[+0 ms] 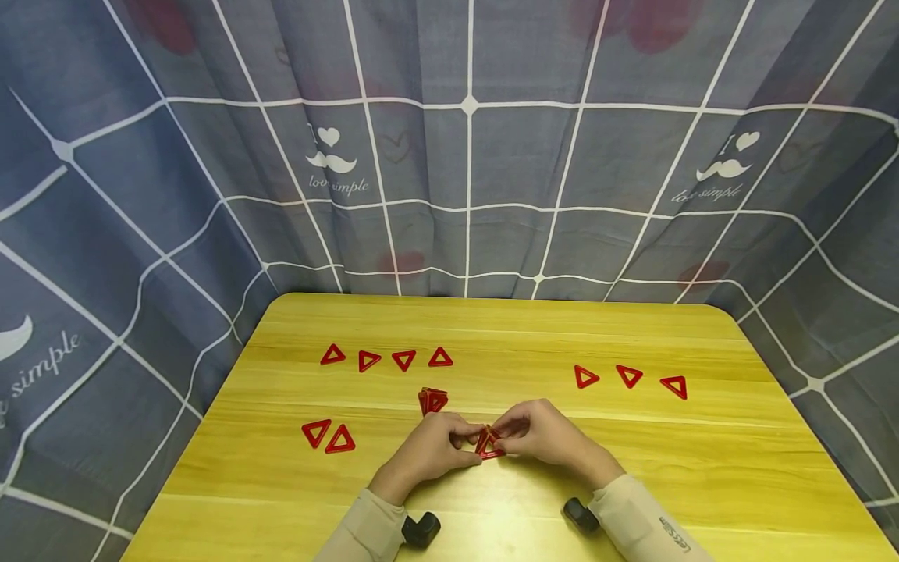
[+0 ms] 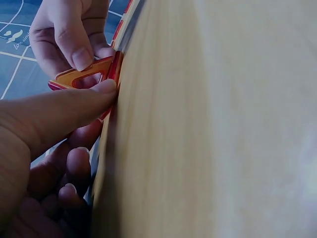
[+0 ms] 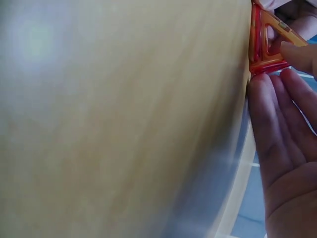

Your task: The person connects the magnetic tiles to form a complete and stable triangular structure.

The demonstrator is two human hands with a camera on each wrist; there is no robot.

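Near the table's front middle, several red see-through triangle tiles (image 1: 489,443) lean together in a small pyramid-like shape. My left hand (image 1: 438,446) holds its left side between thumb and forefinger; in the left wrist view the thumb (image 2: 74,111) presses along a tile's lower edge. From the right, my right hand (image 1: 537,434) pinches an upright tile (image 3: 271,42), its thumb on the face and its fingers behind and below. Just beyond my left hand stands another cluster of red triangles (image 1: 433,400), partly hidden by that hand.
Several loose red triangles lie in a row at the back left, one of them a triangle (image 1: 403,360). Two more triangles (image 1: 340,439) lie at left, and three triangles (image 1: 629,376) at right. A checked curtain (image 1: 449,156) surrounds the wooden table (image 1: 702,484).
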